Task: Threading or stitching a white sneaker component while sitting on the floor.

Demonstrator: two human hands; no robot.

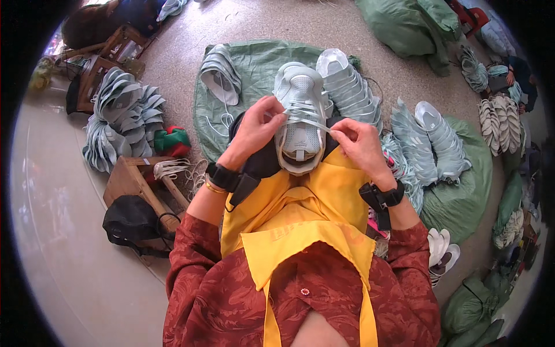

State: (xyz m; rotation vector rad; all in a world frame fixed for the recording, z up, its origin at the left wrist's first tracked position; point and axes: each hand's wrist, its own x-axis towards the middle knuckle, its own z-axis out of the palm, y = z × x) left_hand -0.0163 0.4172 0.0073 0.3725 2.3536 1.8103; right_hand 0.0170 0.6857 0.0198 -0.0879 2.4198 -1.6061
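Observation:
A pale grey-blue shoe upper rests between my knees, its toe pointing away from me. Light laces criss-cross its front, and one strand stretches across the opening. At the left edge of the lacing, my left hand is closed in a pinch on the lace near the eyelets. My right hand pinches the strand between thumb and finger, just right of the shoe upper. A yellow apron covers my lap under the heel end.
Beyond my knees, a green sack lies on the floor with a stack of nested uppers and a small pile. More stacked uppers stand left, near a wooden stool and black bag. A person sits far right.

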